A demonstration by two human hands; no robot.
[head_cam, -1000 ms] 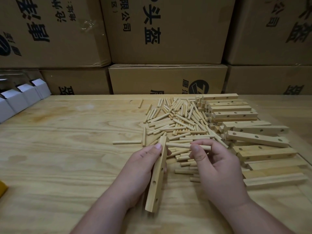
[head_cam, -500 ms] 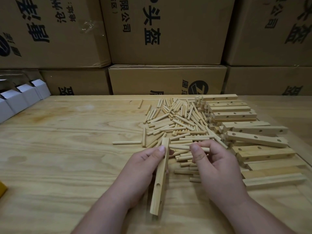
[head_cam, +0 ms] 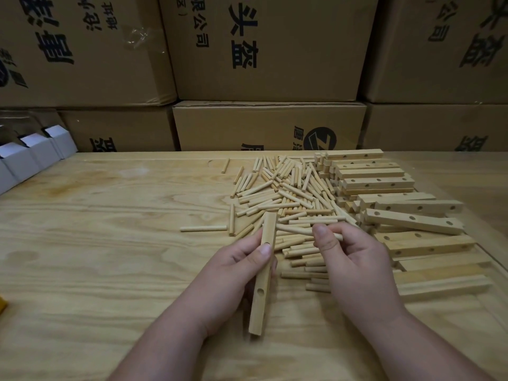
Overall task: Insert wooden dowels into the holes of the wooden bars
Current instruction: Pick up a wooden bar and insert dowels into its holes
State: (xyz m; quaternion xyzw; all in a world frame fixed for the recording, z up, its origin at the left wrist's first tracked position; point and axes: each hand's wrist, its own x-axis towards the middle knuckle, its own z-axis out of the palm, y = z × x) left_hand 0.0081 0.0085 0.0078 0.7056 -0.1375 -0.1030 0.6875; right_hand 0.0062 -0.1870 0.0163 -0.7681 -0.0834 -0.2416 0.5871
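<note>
Stacked cardboard boxes (head_cam: 264,48) wall off the far side of a plywood table (head_cam: 96,243). On it the left hand (head_cam: 233,273) grips a wooden bar (head_cam: 262,273) lengthwise, holes turned toward the right hand (head_cam: 357,268), probably so a peg can go straight in. That hand pinches one dowel (head_cam: 295,230) sideways, its tip just beside the bar's top hole. Behind lie a loose dowel pile (head_cam: 286,193) and more bars (head_cam: 412,221) to the right; small white boxes (head_cam: 30,158) sit far left, well apart; nothing blocks the way
</note>
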